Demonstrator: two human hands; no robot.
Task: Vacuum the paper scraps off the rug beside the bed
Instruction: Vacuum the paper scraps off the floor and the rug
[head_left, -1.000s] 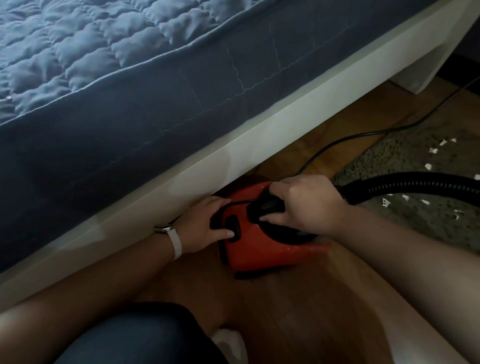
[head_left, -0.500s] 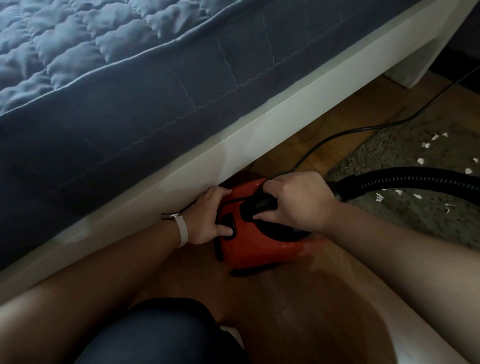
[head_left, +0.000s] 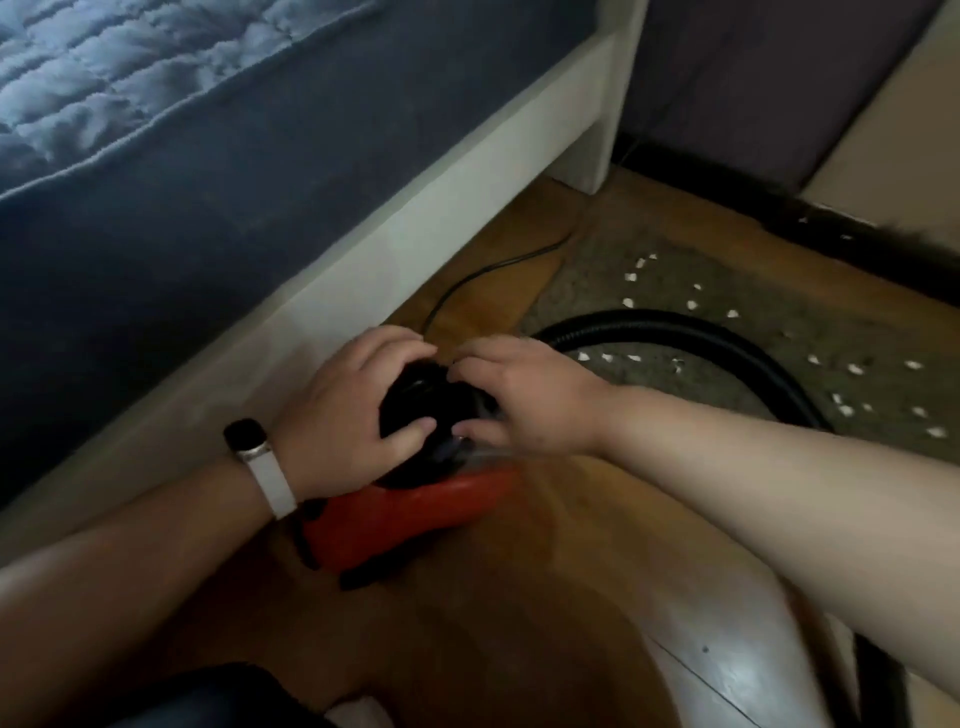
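Red plastic canister vacuum (head_left: 410, 519) sits on the brown wooden floor (head_left: 467, 623), just beside the white bed frame (head_left: 415, 228), and I have both hands on its black domed top (head_left: 426, 395). My left hand (head_left: 343, 410) curls over the dome from nine o'clock, thumb and fingers wrapped round it. My right hand (head_left: 524, 400) comes in from three o'clock with its fingers hooked on the same dome, though blur hides exactly what they catch. I judge the two-handed hold is there to steady the body while a switch or coupling is worked; no scrap looks vacuumed yet. From the canister the black ribbed hose (head_left: 675, 325) arcs out toward two o'clock and lies across the grey-green shaggy rug (head_left: 831, 322), where the work is. White paper scraps (head_left: 629, 302) are scattered on that rug, on both sides of the hose and well apart from my hands. A thin black power cord (head_left: 467, 283) trails toward twelve o'clock along the bed frame, off the rug.
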